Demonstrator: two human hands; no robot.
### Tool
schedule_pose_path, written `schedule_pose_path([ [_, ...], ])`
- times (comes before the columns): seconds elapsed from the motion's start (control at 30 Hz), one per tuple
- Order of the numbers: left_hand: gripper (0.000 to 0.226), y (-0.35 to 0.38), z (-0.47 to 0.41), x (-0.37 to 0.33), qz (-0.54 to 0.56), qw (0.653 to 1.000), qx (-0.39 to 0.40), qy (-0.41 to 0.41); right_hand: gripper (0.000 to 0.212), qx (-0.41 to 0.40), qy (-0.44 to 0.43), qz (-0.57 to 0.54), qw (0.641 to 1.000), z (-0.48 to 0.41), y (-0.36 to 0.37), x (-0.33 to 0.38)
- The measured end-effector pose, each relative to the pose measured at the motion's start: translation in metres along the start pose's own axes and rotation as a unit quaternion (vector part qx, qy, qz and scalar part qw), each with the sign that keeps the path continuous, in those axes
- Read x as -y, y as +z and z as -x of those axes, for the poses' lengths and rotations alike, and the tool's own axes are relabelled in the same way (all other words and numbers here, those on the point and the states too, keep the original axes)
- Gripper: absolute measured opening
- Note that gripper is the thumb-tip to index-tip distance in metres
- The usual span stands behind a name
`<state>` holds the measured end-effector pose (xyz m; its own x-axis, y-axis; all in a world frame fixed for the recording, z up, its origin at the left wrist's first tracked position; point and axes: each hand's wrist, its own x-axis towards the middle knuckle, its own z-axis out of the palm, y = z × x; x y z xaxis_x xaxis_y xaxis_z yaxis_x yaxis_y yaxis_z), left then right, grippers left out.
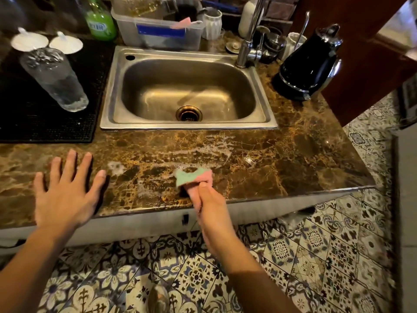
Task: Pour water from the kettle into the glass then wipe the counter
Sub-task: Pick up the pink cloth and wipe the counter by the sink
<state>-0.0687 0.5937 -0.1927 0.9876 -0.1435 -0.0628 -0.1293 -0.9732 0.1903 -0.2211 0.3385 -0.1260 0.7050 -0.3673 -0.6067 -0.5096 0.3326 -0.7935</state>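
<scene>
My right hand (208, 206) grips a pink and green cloth (191, 178) at the front of the brown marble counter (282, 159). White wet streaks lie on the stone around and beyond the cloth. My left hand (67, 190) rests flat on the counter's front left, fingers spread. A tall clear glass (55, 80) with water in it stands on a black mat (40, 123) at the left. The black kettle (309, 64) sits on its base at the back right, beside the sink.
A steel sink (187, 91) with a tap (248, 41) fills the middle. Behind it stand a clear plastic bin (158, 32), a green bottle (100, 21), white cups and jars. Two white lids (47, 41) lie on the mat. Patterned floor tiles lie below the counter edge.
</scene>
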Motion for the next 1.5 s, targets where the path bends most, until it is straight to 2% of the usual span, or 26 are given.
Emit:
schedule_pose_path([
  [0.07,0.080,-0.001,0.002,0.000,0.000,1.000,-0.002,0.006,0.032,0.038,0.047,-0.165,0.984,-0.004,-0.002,0.013],
  [0.1,0.080,-0.001,-0.001,0.009,-0.004,1.000,0.000,-0.002,0.031,0.049,0.052,-0.206,0.976,-0.016,-0.001,0.018],
  [0.17,0.081,-0.001,-0.001,0.010,-0.010,1.000,0.005,-0.007,0.029,0.032,0.002,-0.249,0.968,-0.028,-0.014,0.045],
  [0.23,0.081,-0.003,-0.008,0.009,0.004,1.000,0.003,-0.010,0.028,-0.005,-0.072,-0.228,0.971,-0.048,-0.033,0.085],
  [0.27,0.081,-0.004,-0.008,0.005,0.002,1.000,0.000,-0.004,0.028,-0.036,-0.110,-0.203,0.972,-0.052,-0.048,0.102],
  [0.33,0.081,-0.004,-0.007,-0.001,0.000,1.000,0.000,0.004,0.029,-0.127,-0.180,-0.056,0.974,-0.062,-0.082,0.129],
  [0.4,0.080,-0.003,-0.004,-0.002,-0.003,1.000,0.005,0.008,0.034,-0.207,-0.240,0.108,0.942,-0.072,-0.109,0.140],
  [0.47,0.080,-0.002,0.000,-0.003,-0.007,1.000,0.008,0.010,0.039,-0.236,-0.263,0.235,0.906,-0.087,-0.128,0.139],
  [0.63,0.080,-0.004,0.001,-0.003,-0.016,1.000,0.014,0.008,0.035,-0.165,-0.212,0.340,0.901,-0.127,-0.127,0.114],
  [0.77,0.079,-0.004,-0.001,-0.003,-0.025,0.999,0.025,0.009,0.038,-0.133,-0.247,0.346,0.895,-0.146,-0.104,0.102],
  [0.87,0.078,-0.004,-0.002,-0.004,-0.028,0.999,0.027,0.013,0.044,-0.104,-0.217,0.356,0.903,-0.154,-0.093,0.099],
  [1.03,0.079,-0.004,-0.002,-0.003,-0.027,0.999,0.029,0.011,0.047,-0.018,-0.227,0.430,0.874,-0.141,-0.067,0.084],
  [1.17,0.078,-0.003,-0.001,-0.002,-0.025,0.999,0.027,0.012,0.046,-0.002,-0.216,0.432,0.876,-0.114,-0.064,0.075],
  [1.3,0.079,-0.004,-0.001,-0.003,-0.024,0.999,0.027,0.013,0.045,-0.001,-0.177,0.412,0.894,-0.084,-0.056,0.056],
  [1.4,0.080,-0.005,-0.001,-0.003,-0.024,0.999,0.028,0.013,0.045,0.043,-0.135,0.361,0.922,-0.059,-0.041,0.034],
  [1.47,0.081,-0.005,-0.001,-0.004,-0.020,0.999,0.026,0.014,0.041,0.060,-0.111,0.294,0.948,-0.044,-0.029,0.027],
  [1.5,0.081,-0.005,-0.001,-0.004,-0.017,0.999,0.025,0.014,0.039,0.071,-0.090,0.222,0.968,-0.039,-0.025,0.028],
])
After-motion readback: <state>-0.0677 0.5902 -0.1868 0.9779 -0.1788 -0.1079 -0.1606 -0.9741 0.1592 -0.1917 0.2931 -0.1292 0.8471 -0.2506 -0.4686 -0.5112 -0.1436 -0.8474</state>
